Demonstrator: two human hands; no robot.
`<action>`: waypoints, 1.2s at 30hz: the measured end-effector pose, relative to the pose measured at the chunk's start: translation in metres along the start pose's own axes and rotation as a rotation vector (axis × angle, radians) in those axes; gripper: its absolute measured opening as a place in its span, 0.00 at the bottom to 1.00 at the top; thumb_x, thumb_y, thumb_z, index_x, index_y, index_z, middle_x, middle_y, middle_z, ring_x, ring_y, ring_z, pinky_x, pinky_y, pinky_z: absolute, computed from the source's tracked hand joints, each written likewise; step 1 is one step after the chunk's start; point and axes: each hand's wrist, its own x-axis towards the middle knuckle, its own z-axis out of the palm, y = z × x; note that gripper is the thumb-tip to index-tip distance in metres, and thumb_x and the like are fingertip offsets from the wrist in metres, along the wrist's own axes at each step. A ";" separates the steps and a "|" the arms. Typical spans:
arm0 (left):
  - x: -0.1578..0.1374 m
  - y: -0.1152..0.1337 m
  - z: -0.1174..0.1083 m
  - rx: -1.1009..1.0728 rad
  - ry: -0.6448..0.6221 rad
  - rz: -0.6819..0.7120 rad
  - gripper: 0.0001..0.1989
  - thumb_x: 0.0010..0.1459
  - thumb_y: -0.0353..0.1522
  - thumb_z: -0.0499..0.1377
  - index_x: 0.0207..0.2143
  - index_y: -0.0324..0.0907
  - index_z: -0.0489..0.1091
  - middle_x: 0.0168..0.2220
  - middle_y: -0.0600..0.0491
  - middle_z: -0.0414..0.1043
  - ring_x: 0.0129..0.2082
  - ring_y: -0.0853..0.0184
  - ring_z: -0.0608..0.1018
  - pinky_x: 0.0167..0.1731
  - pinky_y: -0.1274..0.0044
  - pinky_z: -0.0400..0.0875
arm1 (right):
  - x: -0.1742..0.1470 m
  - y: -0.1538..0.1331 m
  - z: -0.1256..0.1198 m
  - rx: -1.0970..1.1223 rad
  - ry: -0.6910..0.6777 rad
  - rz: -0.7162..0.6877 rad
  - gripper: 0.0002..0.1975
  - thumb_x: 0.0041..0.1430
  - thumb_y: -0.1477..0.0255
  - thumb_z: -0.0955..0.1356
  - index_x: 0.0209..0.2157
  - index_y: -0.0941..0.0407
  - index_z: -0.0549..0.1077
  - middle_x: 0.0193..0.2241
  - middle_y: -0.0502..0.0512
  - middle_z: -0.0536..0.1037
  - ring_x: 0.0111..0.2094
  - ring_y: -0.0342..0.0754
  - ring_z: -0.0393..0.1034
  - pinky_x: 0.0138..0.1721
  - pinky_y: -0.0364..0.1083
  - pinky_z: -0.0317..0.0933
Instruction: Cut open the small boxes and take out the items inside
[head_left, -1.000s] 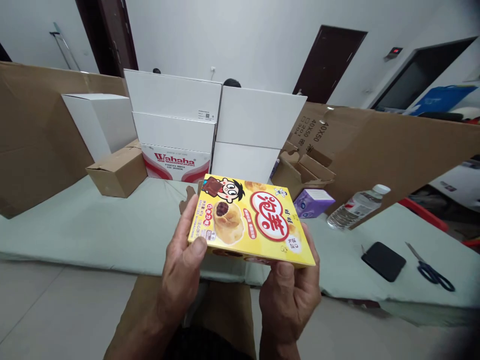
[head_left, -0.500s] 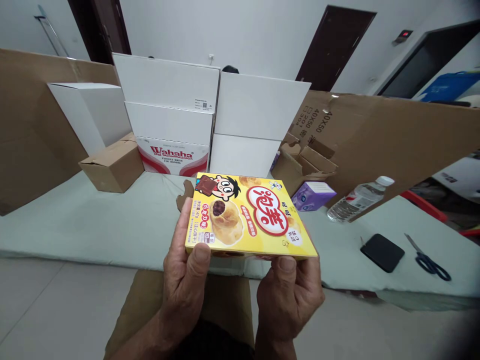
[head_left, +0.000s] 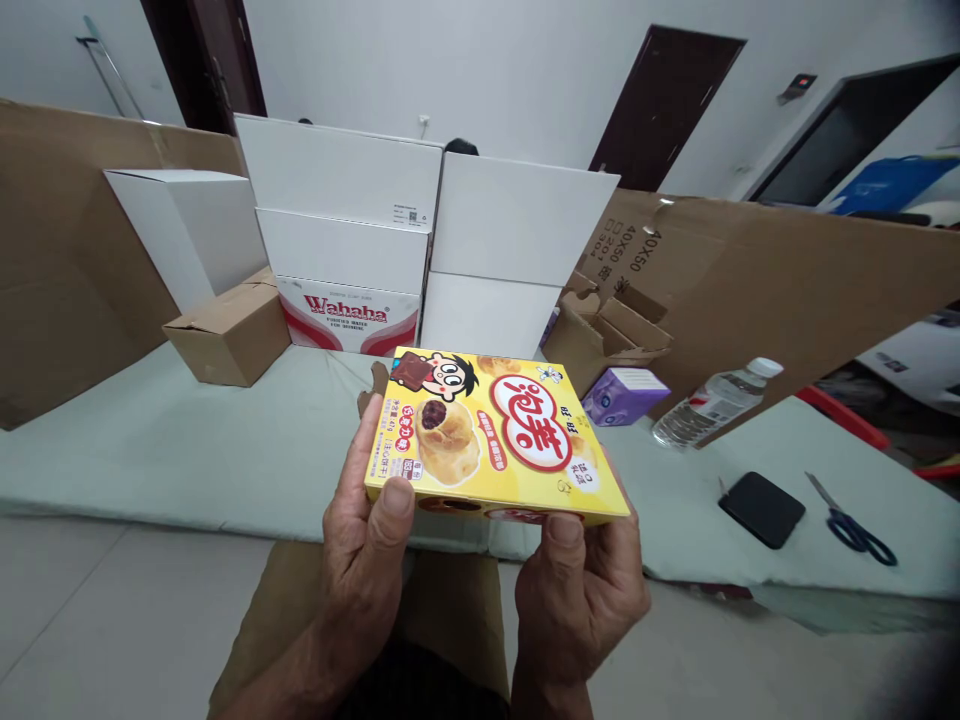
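Observation:
A flat yellow snack box [head_left: 517, 460] with a cartoon face and a picture of filled puffs is held up in front of me, over the table's near edge. My left hand [head_left: 371, 545] grips its left end, thumb on the near edge and fingers along the side and beneath. At the right end, my right hand [head_left: 581, 590] holds the near corner, its thumb against the front side. Most fingertips are hidden under the box. A torn bit of brown cardboard [head_left: 375, 385] shows just behind the box's left corner.
Behind stand a white Wahaha carton [head_left: 349, 315], a small brown box [head_left: 229, 330] and an opened brown box [head_left: 615, 335]. To the right are a purple pack [head_left: 624, 395], a water bottle [head_left: 716, 405], a black pouch [head_left: 761, 510] and scissors [head_left: 851, 525] on the pale green cloth [head_left: 150, 450].
The yellow box has tipped slightly, so more of its near side shows. Both hands keep their hold on it. The whole view has shifted a little.

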 end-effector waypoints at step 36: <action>0.045 0.046 -0.094 0.024 0.271 -0.089 0.24 0.62 0.38 0.59 0.61 0.55 0.70 0.54 0.59 0.81 0.59 0.54 0.79 0.54 0.64 0.82 | 0.066 0.103 -0.056 -0.515 -0.610 -0.048 0.09 0.63 0.64 0.70 0.36 0.51 0.83 0.33 0.55 0.82 0.35 0.51 0.75 0.40 0.48 0.70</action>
